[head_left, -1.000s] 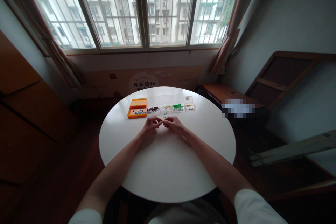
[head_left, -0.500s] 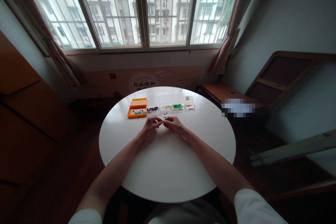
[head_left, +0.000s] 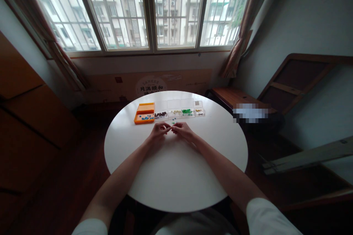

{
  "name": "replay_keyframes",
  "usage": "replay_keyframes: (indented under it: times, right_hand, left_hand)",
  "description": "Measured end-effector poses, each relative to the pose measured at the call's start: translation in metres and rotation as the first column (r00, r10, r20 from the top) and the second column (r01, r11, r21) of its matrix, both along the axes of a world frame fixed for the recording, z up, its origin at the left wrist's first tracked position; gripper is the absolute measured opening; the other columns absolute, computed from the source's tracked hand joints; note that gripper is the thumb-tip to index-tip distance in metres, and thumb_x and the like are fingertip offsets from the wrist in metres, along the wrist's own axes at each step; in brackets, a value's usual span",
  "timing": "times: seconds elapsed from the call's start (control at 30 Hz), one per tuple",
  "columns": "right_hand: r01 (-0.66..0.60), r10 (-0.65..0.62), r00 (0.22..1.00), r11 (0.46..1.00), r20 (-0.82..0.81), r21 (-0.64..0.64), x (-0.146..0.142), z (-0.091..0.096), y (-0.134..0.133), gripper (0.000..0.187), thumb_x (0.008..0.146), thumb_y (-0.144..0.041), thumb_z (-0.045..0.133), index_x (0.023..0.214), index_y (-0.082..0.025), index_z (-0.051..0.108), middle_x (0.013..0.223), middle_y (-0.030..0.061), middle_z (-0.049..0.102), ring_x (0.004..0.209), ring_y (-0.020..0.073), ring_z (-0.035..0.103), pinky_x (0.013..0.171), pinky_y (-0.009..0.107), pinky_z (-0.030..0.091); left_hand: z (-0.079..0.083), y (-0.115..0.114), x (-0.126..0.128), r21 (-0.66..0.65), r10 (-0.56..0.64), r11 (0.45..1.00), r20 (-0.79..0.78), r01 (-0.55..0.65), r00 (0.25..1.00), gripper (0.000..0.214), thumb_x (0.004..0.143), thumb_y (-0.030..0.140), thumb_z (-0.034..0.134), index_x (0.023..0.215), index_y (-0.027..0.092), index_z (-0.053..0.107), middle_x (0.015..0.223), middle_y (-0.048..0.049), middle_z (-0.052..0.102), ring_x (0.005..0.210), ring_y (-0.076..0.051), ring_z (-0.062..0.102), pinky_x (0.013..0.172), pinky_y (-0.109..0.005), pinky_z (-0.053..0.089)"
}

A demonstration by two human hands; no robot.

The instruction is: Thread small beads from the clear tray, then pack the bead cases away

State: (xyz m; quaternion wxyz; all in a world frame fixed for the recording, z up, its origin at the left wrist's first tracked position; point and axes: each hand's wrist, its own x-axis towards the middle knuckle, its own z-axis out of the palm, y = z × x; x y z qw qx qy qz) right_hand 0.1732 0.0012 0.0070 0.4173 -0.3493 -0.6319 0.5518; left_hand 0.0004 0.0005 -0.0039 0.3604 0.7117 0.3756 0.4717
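Note:
Over the white round table (head_left: 171, 176), my left hand (head_left: 160, 129) and my right hand (head_left: 181, 129) meet fingertip to fingertip in a pinch. Whatever lies between the fingertips is too small to make out. Just beyond them lie a few loose green beads (head_left: 173, 122) and a bluish one. An orange case (head_left: 145, 106) stands open behind my left hand, with blue beads (head_left: 146, 118) in it. To its right are clear lidded boxes holding dark brown beads (head_left: 161, 114), pale ones (head_left: 176, 112), green beads (head_left: 186, 111) and small gold pieces (head_left: 198, 110).
A barred window (head_left: 151, 14) with tied curtains (head_left: 59, 55) is beyond the table. To the right stands a low wooden bench (head_left: 234, 93) with a blurred-out item on it. Orange-brown cabinets (head_left: 24, 125) line the left side.

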Motion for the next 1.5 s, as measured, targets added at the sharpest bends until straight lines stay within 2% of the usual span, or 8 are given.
replay_keyframes:
  times: [0.43, 0.7, 0.87, 1.1, 1.2, 1.27, 1.4, 1.5]
  right_hand:
    - [0.184, -0.209, 0.964, 0.971, -0.166, -0.153, 0.013, -0.005, 0.021, 0.029, 0.054, -0.037, 0.071, 0.066, -0.012, 0.063, 0.059, 0.003, 0.063, 0.051, 0.0093, 0.054, 0.05, 0.021, 0.044]
    - [0.711, -0.737, 0.651, 0.676, -0.184, -0.193, 0.076, -0.005, 0.067, 0.014, 0.057, -0.023, 0.067, 0.056, -0.012, 0.058, 0.046, -0.0005, 0.058, 0.042, 0.0071, 0.053, 0.043, 0.017, 0.046]
    - [0.837, -0.847, 0.525, 0.531, -0.077, -0.132, 0.089, 0.009, 0.084, 0.009, 0.06, -0.017, 0.062, 0.056, -0.013, 0.055, 0.04, -0.0013, 0.055, 0.039, 0.0089, 0.053, 0.038, 0.016, 0.045]
    - [0.895, -0.882, 0.437, 0.446, 0.177, 0.014, 0.101, 0.015, 0.108, 0.009, 0.054, -0.012, 0.064, 0.062, -0.012, 0.061, 0.045, 0.0016, 0.058, 0.045, 0.0122, 0.057, 0.041, 0.018, 0.046]
    - [0.867, -0.861, 0.455, 0.487, 0.228, 0.107, 0.098, 0.01, 0.108, 0.012, 0.057, -0.019, 0.063, 0.067, -0.012, 0.063, 0.055, 0.0045, 0.062, 0.051, 0.0131, 0.059, 0.044, 0.019, 0.047]
    - [0.792, -0.803, 0.55, 0.589, 0.229, 0.163, 0.09, 0.007, 0.103, 0.017, 0.06, -0.024, 0.062, 0.071, -0.011, 0.064, 0.06, 0.0056, 0.064, 0.054, 0.0132, 0.059, 0.045, 0.019, 0.046]
    - [0.379, -0.427, 0.853, 0.902, 0.3, 0.205, 0.066, 0.007, 0.085, 0.023, 0.061, -0.028, 0.063, 0.077, -0.011, 0.065, 0.062, 0.0056, 0.065, 0.05, 0.0116, 0.056, 0.043, 0.02, 0.042]
    - [0.1, -0.197, 0.882, 0.966, 0.429, 0.24, 0.05, 0.007, 0.073, 0.018, 0.061, -0.025, 0.064, 0.073, -0.012, 0.066, 0.062, 0.0046, 0.064, 0.051, 0.0107, 0.055, 0.045, 0.02, 0.041]
  left_hand:
    - [-0.001, 0.0, 0.001, -0.031, 0.021, 0.999, -0.009, -0.021, 1.0, 0.029, 0.068, 0.039, 0.064, 0.074, 0.01, 0.066, 0.07, -0.005, 0.061, 0.046, -0.006, 0.051, 0.041, -0.018, 0.044]
    - [-0.003, -0.001, 0.003, -0.055, 0.013, 0.998, -0.009, -0.013, 1.0, 0.028, 0.07, 0.038, 0.062, 0.075, 0.01, 0.065, 0.07, -0.0042, 0.06, 0.048, -0.006, 0.051, 0.041, -0.016, 0.041]
    - [-0.005, 0.0, 0.002, -0.053, 0.012, 0.998, -0.015, -0.013, 1.0, 0.027, 0.07, 0.036, 0.062, 0.076, 0.01, 0.065, 0.069, -0.0043, 0.06, 0.048, -0.006, 0.051, 0.041, -0.016, 0.041]
    - [-0.002, -0.001, 0.002, -0.064, 0.015, 0.998, -0.021, -0.016, 1.0, 0.028, 0.068, 0.037, 0.064, 0.075, 0.01, 0.065, 0.069, -0.0041, 0.059, 0.047, -0.006, 0.052, 0.04, -0.015, 0.039]
    - [-0.001, -0.001, 0.003, -0.072, 0.013, 0.997, -0.028, -0.015, 1.0, 0.029, 0.068, 0.038, 0.064, 0.074, 0.01, 0.065, 0.068, -0.004, 0.059, 0.047, -0.006, 0.052, 0.04, -0.016, 0.039]
    - [-0.001, -0.002, 0.003, -0.076, 0.017, 0.997, -0.03, -0.019, 0.999, 0.029, 0.068, 0.038, 0.063, 0.074, 0.01, 0.065, 0.068, -0.0039, 0.06, 0.047, -0.006, 0.052, 0.04, -0.016, 0.04]
    - [0.0, -0.002, 0.003, -0.089, 0.026, 0.996, -0.035, -0.029, 0.999, 0.028, 0.068, 0.038, 0.063, 0.075, 0.011, 0.065, 0.067, -0.0037, 0.06, 0.047, -0.007, 0.052, 0.04, -0.016, 0.039]
    - [-0.001, -0.001, 0.002, -0.1, 0.026, 0.995, -0.035, -0.029, 0.999, 0.027, 0.067, 0.037, 0.064, 0.075, 0.011, 0.065, 0.067, -0.0041, 0.061, 0.047, -0.007, 0.052, 0.04, -0.016, 0.04]
